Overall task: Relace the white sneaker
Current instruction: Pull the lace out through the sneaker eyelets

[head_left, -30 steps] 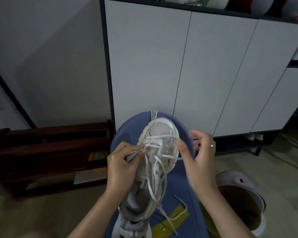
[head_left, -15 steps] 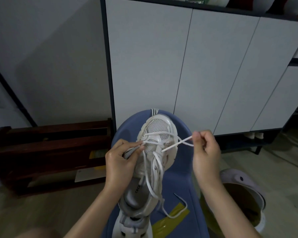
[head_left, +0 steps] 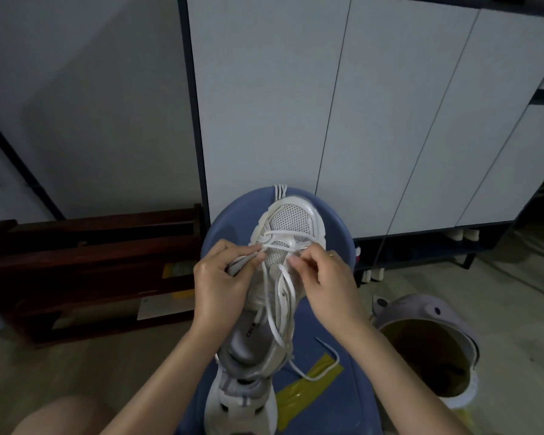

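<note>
On a blue stool [head_left: 324,365] before white cabinet doors [head_left: 343,105]: white sneaker [head_left: 291,221] lying toe away, heel toward the camera, a second shoe [head_left: 239,400] tucked below its heel. Left hand [head_left: 220,284] curled on the shoe's left flank, fingers gripping the upper near the low eyelets. Right hand [head_left: 330,284] now back against the right eyelet row, thumb and forefinger pinched on the lace [head_left: 280,315], where half a second ago it was drawn out to the right with a strand stretched taut. Two crossings seated near the toe; both loose lengths trailing down over the tongue, one end curling across yellow tape [head_left: 308,381] on the seat. Probable reading: one pull-through finished, next eyelet on the right side being fed. Most rows toward the collar not yet threaded, so the job judged early. Exact eyelet under the fingertips impossible to make out. Dark wooden rack [head_left: 85,262] at left, lidded bin [head_left: 431,346] at right on the floor.
</note>
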